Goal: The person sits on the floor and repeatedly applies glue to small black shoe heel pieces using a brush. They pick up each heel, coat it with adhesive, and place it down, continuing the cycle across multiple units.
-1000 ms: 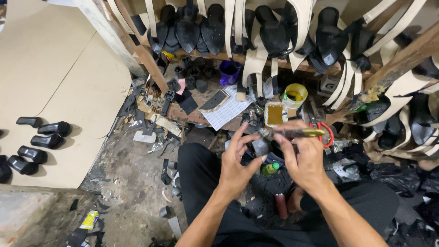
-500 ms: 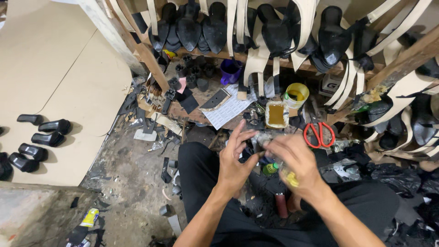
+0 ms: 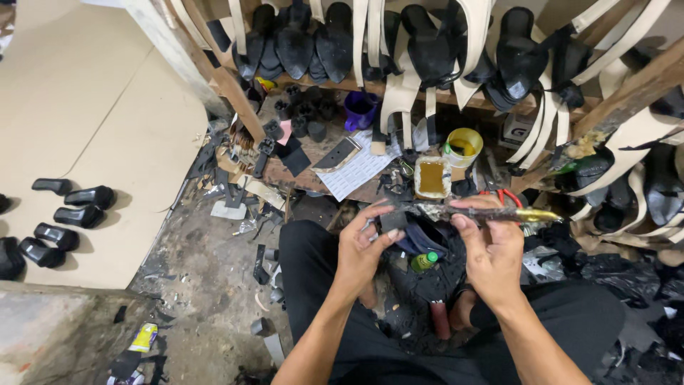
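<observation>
Brush (image 3: 491,212), glue-crusted, gold tip: our right hand (image 3: 491,253) pinches it. Left hand (image 3: 363,246) pinches black heel pc (image 3: 392,220), just left of brush; glue tin (image 3: 432,177) above.

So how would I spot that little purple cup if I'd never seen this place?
Start at the wooden shelf hung with black shoe forms and cream straps along the top. Just under its left half, on the cluttered board, stands the purple cup, above a white sheet of paper. It is the only purple thing; the black heel blocks beside it are dark.
</observation>
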The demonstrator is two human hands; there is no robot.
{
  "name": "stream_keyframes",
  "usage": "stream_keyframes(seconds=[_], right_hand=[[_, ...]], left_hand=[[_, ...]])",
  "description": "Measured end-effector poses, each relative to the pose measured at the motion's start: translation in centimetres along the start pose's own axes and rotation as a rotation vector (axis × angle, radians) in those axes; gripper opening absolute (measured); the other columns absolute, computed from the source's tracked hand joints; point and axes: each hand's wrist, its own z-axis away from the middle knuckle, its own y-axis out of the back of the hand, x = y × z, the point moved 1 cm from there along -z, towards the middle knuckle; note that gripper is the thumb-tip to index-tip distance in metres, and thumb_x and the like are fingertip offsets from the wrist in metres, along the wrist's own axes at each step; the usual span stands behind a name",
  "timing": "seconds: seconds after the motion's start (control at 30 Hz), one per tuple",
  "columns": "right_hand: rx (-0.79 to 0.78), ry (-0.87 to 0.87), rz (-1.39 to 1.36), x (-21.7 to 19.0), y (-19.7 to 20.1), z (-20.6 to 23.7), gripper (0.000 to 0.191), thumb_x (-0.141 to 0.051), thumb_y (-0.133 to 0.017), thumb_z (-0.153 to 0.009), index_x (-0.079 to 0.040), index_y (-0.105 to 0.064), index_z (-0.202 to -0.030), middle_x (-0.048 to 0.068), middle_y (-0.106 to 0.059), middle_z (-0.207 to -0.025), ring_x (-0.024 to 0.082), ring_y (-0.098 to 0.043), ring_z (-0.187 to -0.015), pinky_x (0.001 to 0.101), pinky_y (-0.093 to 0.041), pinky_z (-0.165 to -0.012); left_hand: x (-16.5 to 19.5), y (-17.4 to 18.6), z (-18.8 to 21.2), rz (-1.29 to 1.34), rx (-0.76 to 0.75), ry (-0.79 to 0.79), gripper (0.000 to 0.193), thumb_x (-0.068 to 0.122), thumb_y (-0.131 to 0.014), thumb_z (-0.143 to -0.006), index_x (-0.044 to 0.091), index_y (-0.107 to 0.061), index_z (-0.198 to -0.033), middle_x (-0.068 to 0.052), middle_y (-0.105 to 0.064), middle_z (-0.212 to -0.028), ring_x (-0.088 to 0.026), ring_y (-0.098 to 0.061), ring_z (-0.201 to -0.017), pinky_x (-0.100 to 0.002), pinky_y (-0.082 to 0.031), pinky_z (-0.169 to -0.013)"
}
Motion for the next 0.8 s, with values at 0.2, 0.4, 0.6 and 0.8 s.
stream_keyframes(seconds=[0.2, 0.4, 0.6, 0.8], right_hand=[[-0.107, -0.02, -0.001, -0.4, -0.7, 0.4, 0.022, 0.005, -0.07, -0.09, -0.002, -0.073, -0.11, 0.009, -0.068, -0.11, 0.018, -0.069, -0.1, 0.0279, -0.054, -0.089], [-0.22, 0.074, -0.051, -1.5, -0.2, 0.3, 0.033, 0.013, -0.068, -0.085, -0.007, -0.072, -0.112, 0.009, -0.07, -0.111, 0.021, -0.072, -0.101, 0.0307, -0.057, -0.087], [-0.288, 0.36, 0.142, -2.4, -0.9, 0.0, 0.062, 0.017, -0.058, -0.059, 0.0, -0.067, -0.118, 0.016, -0.066, -0.113, 0.034, -0.066, -0.109, 0.0416, -0.053, -0.096], [-0.28, 0.414, 0.252, -2.8, -1.1, -0.1, 0.059, 0.014, -0.062, -0.062, 0.001, -0.065, -0.119, 0.017, -0.065, -0.113, 0.036, -0.065, -0.108, 0.042, -0.053, -0.093]], left_hand=[[0.1, -0.4, 0.8, -0.047, -0.037, -0.011, 0.046, -0.015, -0.069, -0.094, -0.007, -0.053, -0.136, -0.02, -0.06, -0.135, -0.023, -0.063, -0.122, -0.033, -0.055, -0.103], [2.4, -1.8, 1.0, -0.244, -0.016, -0.091, 0.073, -0.016, -0.069, -0.082, -0.001, -0.044, -0.149, -0.014, -0.058, -0.143, -0.019, -0.061, -0.127, -0.031, -0.054, -0.105], [3.9, -2.3, 0.8, -0.47, -0.012, -0.197, 0.06, -0.019, -0.069, -0.08, -0.002, -0.059, -0.137, -0.015, -0.065, -0.139, -0.021, -0.065, -0.125, -0.033, -0.055, -0.106], [4.2, -1.9, 1.3, -0.544, 0.006, -0.187, 0.057, -0.017, -0.07, -0.081, 0.001, -0.062, -0.135, -0.014, -0.067, -0.136, -0.021, -0.066, -0.124, -0.035, -0.055, -0.103]])
